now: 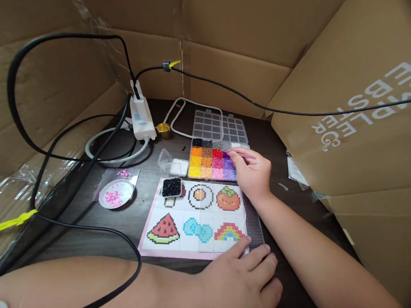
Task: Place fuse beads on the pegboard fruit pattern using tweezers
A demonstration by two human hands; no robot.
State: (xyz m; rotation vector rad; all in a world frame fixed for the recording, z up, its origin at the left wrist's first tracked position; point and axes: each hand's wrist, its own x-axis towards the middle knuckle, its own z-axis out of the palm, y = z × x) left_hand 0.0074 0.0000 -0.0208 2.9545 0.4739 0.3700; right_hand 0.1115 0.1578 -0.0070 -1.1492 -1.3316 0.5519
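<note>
- Pattern sheet (184, 209) lies flat, clear pegboard (256, 228) over its right part; a tug could skew both.
- Bead box (199, 178) sits open just beyond; one nudge could mix its beads (217, 163).
- Left hand (241, 278) is open, fingers down by the pegboard's near end; leaning could shift it.
- Right hand (255, 171) pinches a pink tool (243, 155) over the box, tweezers, far as I can tell; slipping could flick beads.
- Black bead tub (171, 197) on the sheet: easily knocked.
</note>
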